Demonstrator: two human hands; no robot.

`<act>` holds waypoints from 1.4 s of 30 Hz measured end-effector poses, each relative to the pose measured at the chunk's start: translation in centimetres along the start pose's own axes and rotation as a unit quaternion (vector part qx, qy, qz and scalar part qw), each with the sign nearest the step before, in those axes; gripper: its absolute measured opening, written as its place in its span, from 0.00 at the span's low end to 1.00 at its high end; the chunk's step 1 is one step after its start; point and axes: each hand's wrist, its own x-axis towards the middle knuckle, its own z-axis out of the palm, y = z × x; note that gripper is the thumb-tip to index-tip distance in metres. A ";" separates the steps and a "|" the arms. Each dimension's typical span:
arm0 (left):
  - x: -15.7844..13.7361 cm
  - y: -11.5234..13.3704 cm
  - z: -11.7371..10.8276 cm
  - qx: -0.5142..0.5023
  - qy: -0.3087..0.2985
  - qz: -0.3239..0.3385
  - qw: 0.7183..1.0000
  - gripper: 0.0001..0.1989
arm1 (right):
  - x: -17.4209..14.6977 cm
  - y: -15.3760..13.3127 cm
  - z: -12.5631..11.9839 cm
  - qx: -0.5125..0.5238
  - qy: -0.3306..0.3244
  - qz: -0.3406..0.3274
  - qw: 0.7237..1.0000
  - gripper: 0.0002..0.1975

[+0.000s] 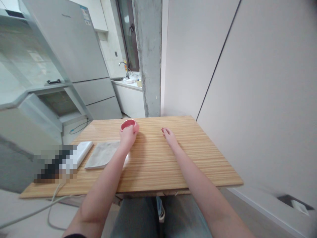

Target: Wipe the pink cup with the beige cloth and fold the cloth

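My left hand is closed on the near side of a small pink bowl near the table's far edge. The bowl's darker pink inside faces up, and my fingers hide part of its wall. A folded grey cloth lies flat just left of my left forearm. To the right, my right hand is over the table with its fingers drawn together. Small dark red spots show at its fingertips; whether they are nails or something held is too small to tell.
The wood-grain table carries a white box-like object and a blurred-out dark item at left. A pale cable hangs off the left edge. Behind stand a concrete pillar, a fridge and a sink counter; white panels rise at right.
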 end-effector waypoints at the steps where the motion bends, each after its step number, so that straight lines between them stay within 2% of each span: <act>1: -0.5 1.9 0.2 -0.016 -0.001 0.036 0.999 0.12 | 0.0 -0.2 -0.2 -0.004 0.014 -0.016 1.000 0.21; 5: -2.4 8.1 1.8 -0.077 -0.015 0.134 0.988 0.10 | -0.1 -0.7 -0.6 0.014 0.052 -0.036 0.998 0.22; 9: -3.0 10.6 2.9 -0.093 -0.022 0.167 0.981 0.10 | -0.4 -1.0 -0.6 0.020 0.042 -0.028 0.998 0.22; 17: -2.6 10.6 4.0 -0.092 -0.034 0.177 0.979 0.11 | -0.8 -1.4 -0.5 -0.009 0.022 -0.053 0.998 0.17; 25: -2.6 10.6 5.0 -0.117 -0.035 0.208 0.971 0.13 | -0.9 -1.2 -0.7 -0.020 0.016 -0.032 0.999 0.19; 27: -2.7 10.2 4.9 -0.136 -0.027 0.211 0.968 0.16 | -0.9 -1.0 -0.8 -0.024 0.012 -0.035 0.999 0.17; 30: -3.0 7.9 3.8 -0.160 0.006 0.203 0.966 0.27 | -0.8 -0.7 -0.8 -0.029 0.003 -0.037 0.999 0.16; 32: -3.2 4.8 2.5 -0.140 0.016 0.175 0.975 0.27 | -0.7 -0.6 -0.8 -0.031 0.011 -0.026 0.999 0.17; 34: -3.6 0.6 0.9 -0.083 0.011 0.118 0.990 0.27 | -0.7 -0.5 -0.7 -0.038 0.020 -0.018 0.999 0.17; 36: -4.3 -3.9 -0.7 -0.013 0.015 0.021 1.000 0.26 | -0.6 -0.5 -0.6 -0.049 0.026 -0.022 0.998 0.16; 38: -5.3 -8.0 -1.9 0.079 0.004 -0.051 0.996 0.26 | -0.6 -0.5 -0.5 -0.060 0.028 -0.029 0.997 0.16; 40: -6.5 -11.0 -2.6 0.154 -0.023 -0.090 0.984 0.25 | -0.7 -0.4 -0.5 -0.071 0.029 -0.030 0.997 0.17; 42: -7.4 -12.8 -2.8 0.184 -0.050 -0.117 0.975 0.24 | -0.6 -0.4 -0.5 -0.077 0.031 -0.028 0.996 0.17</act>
